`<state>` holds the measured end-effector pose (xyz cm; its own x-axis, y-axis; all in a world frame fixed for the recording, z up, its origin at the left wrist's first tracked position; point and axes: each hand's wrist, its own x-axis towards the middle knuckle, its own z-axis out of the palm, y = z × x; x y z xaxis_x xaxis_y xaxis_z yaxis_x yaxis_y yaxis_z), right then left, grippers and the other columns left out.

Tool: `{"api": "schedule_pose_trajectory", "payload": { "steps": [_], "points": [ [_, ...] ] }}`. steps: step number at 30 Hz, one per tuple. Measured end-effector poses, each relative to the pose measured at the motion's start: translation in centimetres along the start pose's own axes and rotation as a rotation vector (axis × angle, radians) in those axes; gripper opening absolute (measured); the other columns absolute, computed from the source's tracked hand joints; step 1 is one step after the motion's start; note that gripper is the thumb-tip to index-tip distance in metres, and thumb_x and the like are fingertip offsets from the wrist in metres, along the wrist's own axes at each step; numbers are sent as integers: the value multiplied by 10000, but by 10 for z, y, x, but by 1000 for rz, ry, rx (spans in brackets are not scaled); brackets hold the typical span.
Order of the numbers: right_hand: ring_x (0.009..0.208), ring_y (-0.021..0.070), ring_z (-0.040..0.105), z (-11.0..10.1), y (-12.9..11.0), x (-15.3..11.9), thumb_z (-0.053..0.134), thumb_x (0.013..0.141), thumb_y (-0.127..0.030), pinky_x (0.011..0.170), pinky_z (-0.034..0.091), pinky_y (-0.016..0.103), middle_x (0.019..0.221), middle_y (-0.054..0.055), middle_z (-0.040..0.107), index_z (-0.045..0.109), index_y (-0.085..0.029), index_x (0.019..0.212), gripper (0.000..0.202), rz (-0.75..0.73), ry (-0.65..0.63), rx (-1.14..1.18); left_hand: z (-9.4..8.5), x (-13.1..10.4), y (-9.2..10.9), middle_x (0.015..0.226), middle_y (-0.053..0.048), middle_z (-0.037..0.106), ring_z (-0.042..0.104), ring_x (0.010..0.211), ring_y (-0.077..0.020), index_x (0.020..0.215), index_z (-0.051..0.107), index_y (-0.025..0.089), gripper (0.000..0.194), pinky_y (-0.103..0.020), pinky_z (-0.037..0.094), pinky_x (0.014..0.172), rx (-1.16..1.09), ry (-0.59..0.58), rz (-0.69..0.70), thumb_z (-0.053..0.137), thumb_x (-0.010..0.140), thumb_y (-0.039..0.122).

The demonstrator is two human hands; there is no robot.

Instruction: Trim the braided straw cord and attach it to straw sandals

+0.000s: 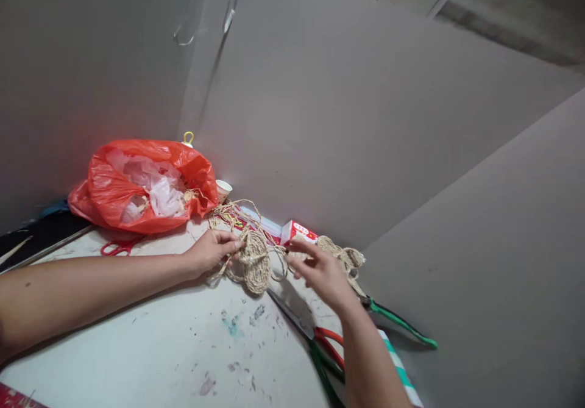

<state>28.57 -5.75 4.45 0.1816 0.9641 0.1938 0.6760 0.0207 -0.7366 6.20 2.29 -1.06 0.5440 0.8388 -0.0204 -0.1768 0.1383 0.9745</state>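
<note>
My left hand point(212, 250) is closed on the edge of a woven straw piece point(256, 261), flat, oval and coiled from braided straw, with a band across its middle. It is held up at a tilt just above the white table. Thin straw cord point(278, 272) loops out from its right side. My right hand point(320, 272) is to the right of the piece, fingers curled toward this cord, which seems pinched at the fingertips. Large scissors point(311, 332) with red and green handles lie below, partly hidden behind my right forearm.
A red plastic bag point(109, 194) with crumpled white plastic stands at the back left, beside a paper cup point(223, 189). Red scissors point(121, 246) lie before it. A red-and-white box point(297, 232), more straw coils point(333, 248) and green-handled pliers point(402, 324) line the grey partition point(342, 109).
</note>
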Motion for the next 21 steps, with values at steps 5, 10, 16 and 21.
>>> {"api": "schedule_pose_trajectory", "payload": {
  "steps": [5,10,16,21],
  "points": [
    [528,94,487,49,14,0,665,701,-340,541,438,245,933,48,638,511,-178,1253,596,-76,-62,-69,1,-1,-2,589,10,559,447,477,-72,693,619,138,273,-240,310,508,-1,-44,23,686,695,403],
    [628,125,504,65,23,-2,471,856,-331,608,400,230,759,12,614,630,-168,969,255,-267,-15,-18,1,1,-6,585,7,554,441,488,-77,743,650,130,296,-238,314,502,8,-29,13,683,691,420],
    [531,100,353,66,20,-6,485,863,-362,509,293,224,561,-44,398,498,-191,648,275,-228,13,111,-2,2,-7,602,0,565,453,507,-86,790,677,136,290,-245,327,522,-18,-42,29,685,692,408],
    [452,82,300,68,20,-6,534,832,-413,435,232,227,523,-66,352,508,-198,681,265,-87,-131,337,-1,1,-3,584,6,550,444,508,-88,778,669,135,277,-247,315,518,-32,-44,18,683,701,400]
  ]
}}
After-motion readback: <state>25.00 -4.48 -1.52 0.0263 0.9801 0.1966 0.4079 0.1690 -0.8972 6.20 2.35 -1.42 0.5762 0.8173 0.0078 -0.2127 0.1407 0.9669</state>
